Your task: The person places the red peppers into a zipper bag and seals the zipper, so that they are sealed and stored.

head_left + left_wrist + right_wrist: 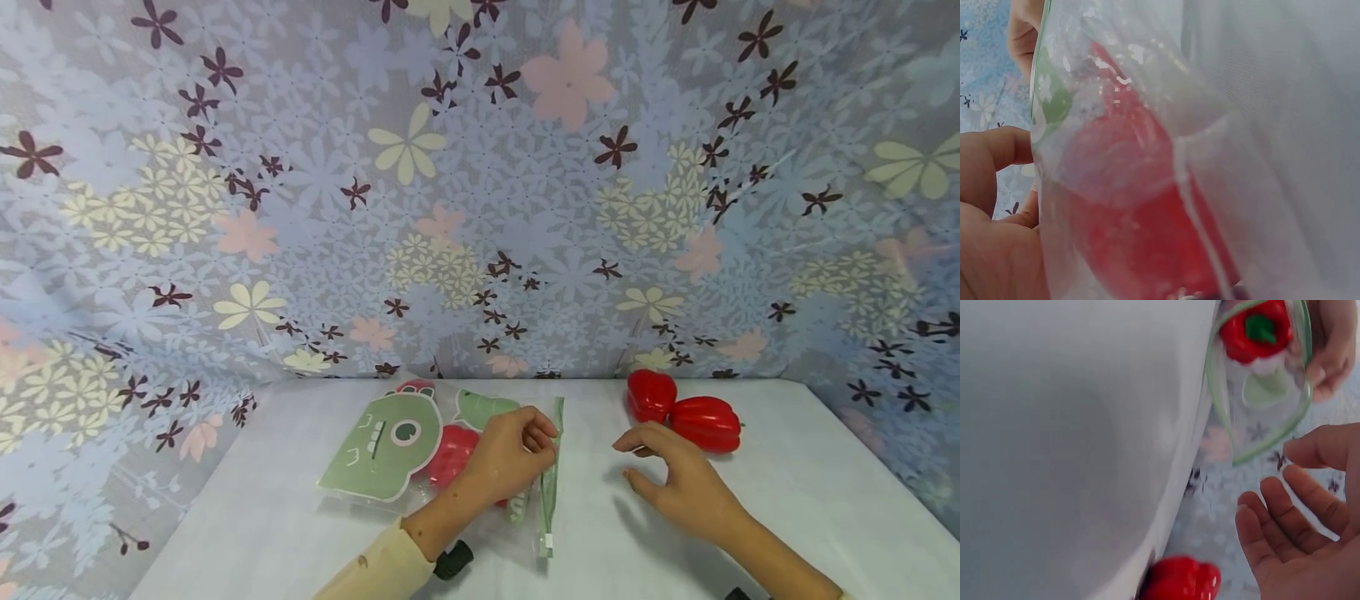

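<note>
A clear zip bag (483, 542) with a green cartoon dinosaur print lies on the table, its green-edged mouth facing right. Inside it, red bell peppers (450, 457) show through the plastic. My left hand (506, 457) pinches the bag's upper side near the mouth, thumb against the edge. In the right wrist view the mouth gapes, and a bell pepper (1254, 331) with a green stem is visible within. My right hand (686, 487) hovers over the table right of the bag, thumb and fingers apart, holding nothing.
Two red bell peppers lie together behind my right hand: one upright-looking pepper (651, 395) and one on its side (705, 424). The white table (247, 500) meets a flowered cloth (480, 208) at its back and sides. A white slider (548, 540) sits at the bag's near corner.
</note>
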`<state>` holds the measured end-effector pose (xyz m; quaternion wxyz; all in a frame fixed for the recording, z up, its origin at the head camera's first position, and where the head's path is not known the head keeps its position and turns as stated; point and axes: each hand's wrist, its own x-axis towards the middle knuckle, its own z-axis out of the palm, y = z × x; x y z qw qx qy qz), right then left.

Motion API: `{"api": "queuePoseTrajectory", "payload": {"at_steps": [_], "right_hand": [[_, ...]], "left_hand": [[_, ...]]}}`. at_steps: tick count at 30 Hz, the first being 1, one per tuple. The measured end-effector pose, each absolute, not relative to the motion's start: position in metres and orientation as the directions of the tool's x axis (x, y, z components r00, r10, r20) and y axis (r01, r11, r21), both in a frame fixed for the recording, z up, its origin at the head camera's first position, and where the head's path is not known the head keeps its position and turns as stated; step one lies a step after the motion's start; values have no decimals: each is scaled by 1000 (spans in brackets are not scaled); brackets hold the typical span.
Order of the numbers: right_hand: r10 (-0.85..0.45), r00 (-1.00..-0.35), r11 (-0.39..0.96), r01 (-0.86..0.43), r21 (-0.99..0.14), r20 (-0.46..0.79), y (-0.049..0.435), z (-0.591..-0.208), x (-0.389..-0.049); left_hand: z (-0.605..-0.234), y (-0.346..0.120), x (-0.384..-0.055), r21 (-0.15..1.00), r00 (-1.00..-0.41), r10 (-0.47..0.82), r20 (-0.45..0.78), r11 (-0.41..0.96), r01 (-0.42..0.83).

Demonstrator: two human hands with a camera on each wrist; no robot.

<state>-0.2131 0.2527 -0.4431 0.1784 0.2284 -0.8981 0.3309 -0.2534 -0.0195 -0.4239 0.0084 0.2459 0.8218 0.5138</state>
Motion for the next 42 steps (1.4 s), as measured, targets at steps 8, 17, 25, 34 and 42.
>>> {"api": "queuePoseTrajectory", "payload": {"at_steps": [8, 17, 25, 34, 42], "right_hand": [[-223, -850, 753, -461, -469, 477, 282, -430, -223], [-148, -826, 808, -418, -415, 544, 331, -433, -241], [-126, -870, 782, -382, -492, 476, 367, -448, -255], [-73, -977, 811, -174, -559, 199, 379, -456, -259], [-70, -978, 781, -178, -599, 198, 382, -465, -260]], "left_hand": [[-421, -21, -252, 853, -871, 427, 241, 335, 400], [-421, -19, -252, 849, -876, 424, 229, 352, 393], [-422, -20, -252, 848, -873, 434, 225, 354, 395], [-421, -19, -252, 848, -869, 435, 235, 346, 402], [-422, -20, -253, 846, -869, 434, 238, 347, 405]]}}
